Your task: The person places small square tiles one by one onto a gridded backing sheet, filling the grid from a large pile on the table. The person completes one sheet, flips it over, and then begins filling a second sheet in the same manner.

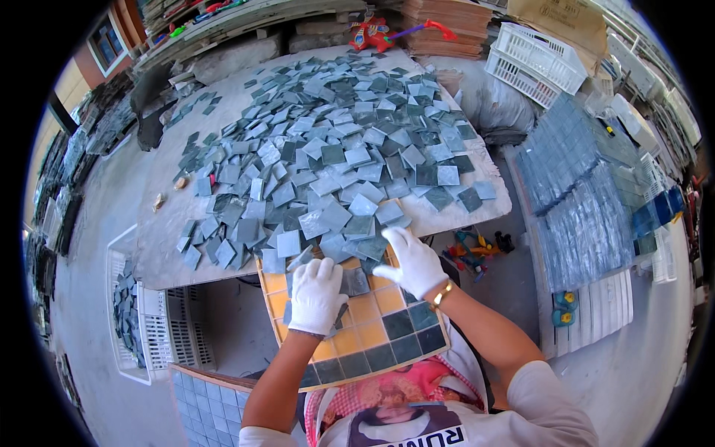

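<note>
A wooden grid board [362, 308] with yellow-orange square cells rests at the table's near edge, over my lap. Dark grey square tiles [366, 360] fill its nearest row and some cells on the right. My left hand [316, 295], in a white glove, is closed over the left part of the board, with a grey tile [341, 317] showing from under its thumb side. My right hand [414, 264], also gloved, has its fingers apart at the board's upper right, beside the loose tiles. A grey tile [355, 281] lies on the board between the hands.
Loose grey tiles [328, 160] cover much of the pale table [167, 249]. White crates [154, 328] stand below left, one containing tiles. Stacked wrapped tiles [585, 216] stand on the right. A red toy [372, 34] lies at the far edge; more toys [477, 249] lie under the table's right side.
</note>
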The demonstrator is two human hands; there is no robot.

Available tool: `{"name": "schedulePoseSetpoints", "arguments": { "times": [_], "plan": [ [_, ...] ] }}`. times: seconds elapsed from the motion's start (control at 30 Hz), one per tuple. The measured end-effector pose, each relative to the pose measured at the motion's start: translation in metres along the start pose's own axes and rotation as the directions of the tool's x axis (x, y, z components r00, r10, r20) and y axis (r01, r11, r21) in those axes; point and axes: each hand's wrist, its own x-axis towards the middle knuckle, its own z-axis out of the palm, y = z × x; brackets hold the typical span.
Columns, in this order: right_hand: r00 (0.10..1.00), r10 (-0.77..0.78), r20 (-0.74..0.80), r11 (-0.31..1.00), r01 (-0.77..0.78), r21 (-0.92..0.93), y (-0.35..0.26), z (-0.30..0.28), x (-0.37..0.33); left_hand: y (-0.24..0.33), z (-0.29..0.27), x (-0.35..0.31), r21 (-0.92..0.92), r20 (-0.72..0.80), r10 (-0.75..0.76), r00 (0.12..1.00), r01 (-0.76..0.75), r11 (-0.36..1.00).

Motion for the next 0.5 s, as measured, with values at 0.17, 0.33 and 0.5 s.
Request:
{"name": "schedulePoseSetpoints", "arguments": {
  "times": [0.17,0.33,0.5],
  "plan": [
    [1.000,-0.023,-0.004,1.000,0.023,0.015,0.009,0.017,0.019,-0.004,-0.009,0.007,0.000,0.020,-0.061,0.998,0.061,0.998],
    [0.984,-0.076,0.164,0.990,0.054,0.131,0.009,-0.009,-0.011,0.002,0.007,0.009,0.019,0.037,0.048,0.998,-0.049,0.999],
    [0.960,-0.194,0.199,0.971,0.159,0.179,0.014,-0.014,-0.032,-0.005,0.005,0.009,-0.111,-0.010,0.144,0.990,-0.144,0.983]
  ]
}}
